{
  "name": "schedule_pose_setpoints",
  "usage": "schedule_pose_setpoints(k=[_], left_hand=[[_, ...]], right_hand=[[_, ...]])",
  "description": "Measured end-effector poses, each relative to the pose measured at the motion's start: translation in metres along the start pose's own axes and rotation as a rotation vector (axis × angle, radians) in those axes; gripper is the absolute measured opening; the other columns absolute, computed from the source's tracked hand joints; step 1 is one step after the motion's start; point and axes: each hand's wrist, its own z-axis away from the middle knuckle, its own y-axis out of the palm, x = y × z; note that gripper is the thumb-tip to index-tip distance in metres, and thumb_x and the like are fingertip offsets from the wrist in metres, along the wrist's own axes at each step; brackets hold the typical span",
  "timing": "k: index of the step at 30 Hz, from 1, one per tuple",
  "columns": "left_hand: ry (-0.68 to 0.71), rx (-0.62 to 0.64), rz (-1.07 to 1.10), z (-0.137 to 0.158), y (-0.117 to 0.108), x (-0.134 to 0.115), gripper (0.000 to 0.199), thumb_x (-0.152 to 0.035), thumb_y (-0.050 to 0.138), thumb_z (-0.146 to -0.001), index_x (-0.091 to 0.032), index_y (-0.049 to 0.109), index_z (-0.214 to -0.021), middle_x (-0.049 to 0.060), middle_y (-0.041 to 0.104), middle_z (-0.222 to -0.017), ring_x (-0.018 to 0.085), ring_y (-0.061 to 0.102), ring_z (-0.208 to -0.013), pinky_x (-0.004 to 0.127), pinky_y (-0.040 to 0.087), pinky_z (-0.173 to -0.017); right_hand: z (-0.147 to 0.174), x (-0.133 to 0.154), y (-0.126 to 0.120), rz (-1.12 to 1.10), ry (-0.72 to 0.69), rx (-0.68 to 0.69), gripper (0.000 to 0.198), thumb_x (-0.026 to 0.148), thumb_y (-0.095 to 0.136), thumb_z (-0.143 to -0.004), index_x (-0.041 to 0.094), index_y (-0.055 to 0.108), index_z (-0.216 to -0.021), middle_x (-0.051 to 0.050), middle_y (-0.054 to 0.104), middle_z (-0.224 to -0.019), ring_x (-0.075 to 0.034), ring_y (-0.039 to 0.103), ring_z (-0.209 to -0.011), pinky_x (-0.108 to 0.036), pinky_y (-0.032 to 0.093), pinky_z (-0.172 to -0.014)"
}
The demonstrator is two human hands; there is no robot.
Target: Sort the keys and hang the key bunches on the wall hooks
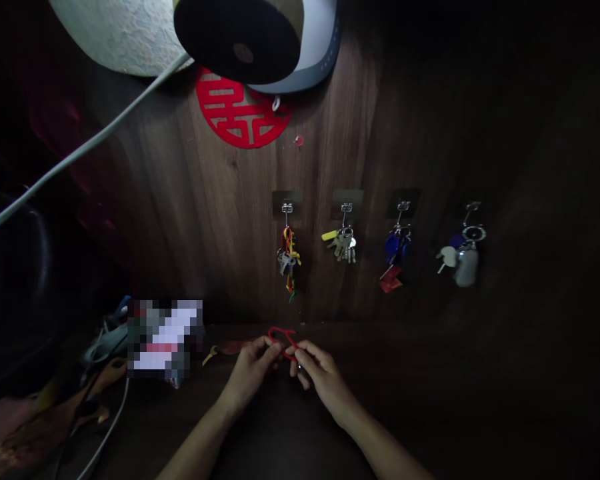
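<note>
Bare forearms (375,443) nearest, left hand (253,363) and right hand (320,370) each pinching a red cord loop (282,329) between and just beyond the fingertips; likely light, soft, limp, best gripped at opposite sides.

Red cord (283,329), brown wood-grained wall (230,220), yellow key tag (329,236)

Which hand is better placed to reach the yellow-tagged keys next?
Right, probably. The right hand is nearer the keys with the yellow tag; the left hand is farther over. Both hold the red cord, so the right would likely have to let go first.
</note>
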Motion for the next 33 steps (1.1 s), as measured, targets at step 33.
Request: schedule_pose_setpoints(k=[33], left_hand=[[0.413, -0.035, -0.352, -0.044, 0.008, -0.118, 0.023, -0.041, 0.052, -0.084, -0.019, 0.057, -0.082, -0.005, 0.055, -0.063, 0.01, 0.051, -0.056, 0.018, 0.04, -0.053]], right_hand=[[0.0, -0.015, -0.011, 0.361, -0.009, 0.027, 0.022, 0.037, 0.054, -0.081, 0.019, 0.064, -0.09, 0.001, 0.059, -0.071, -0.016, 0.053, -0.069, -0.025, 0.037, -0.063]])
